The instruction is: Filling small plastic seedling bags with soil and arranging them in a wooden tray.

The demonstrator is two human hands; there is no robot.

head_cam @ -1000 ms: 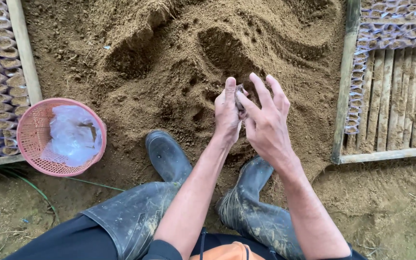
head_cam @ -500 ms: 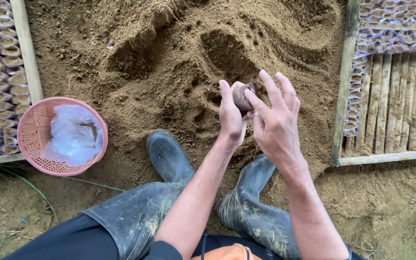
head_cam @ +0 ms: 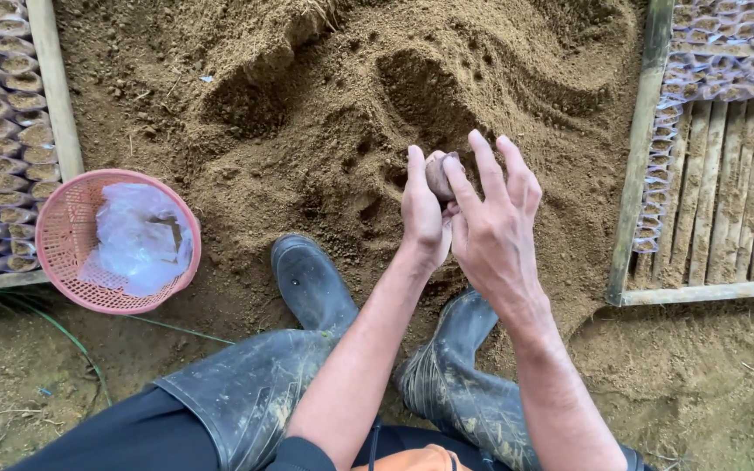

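A small soil-filled bag (head_cam: 439, 173) is held between both hands above a big heap of brown soil (head_cam: 325, 105). My left hand (head_cam: 423, 214) grips the small bag from the left side. My right hand (head_cam: 492, 222) holds it from the right, with its fingers spread upward over the top. Most of the small bag is hidden by the fingers. Below the hands are my two dark muddy rubber boots (head_cam: 311, 283), planted at the foot of the heap.
A pink plastic basket (head_cam: 63, 240) holding clear plastic bags (head_cam: 141, 235) sits on the ground at left. Wooden-framed beds flank the heap: the left one (head_cam: 52, 83) packed with several filled bags, the right one (head_cam: 643, 157) partly filled over bare slats.
Both hands with the small bag have stayed over the heap and shifted slightly. The bag's rounded top now shows more between the fingers.
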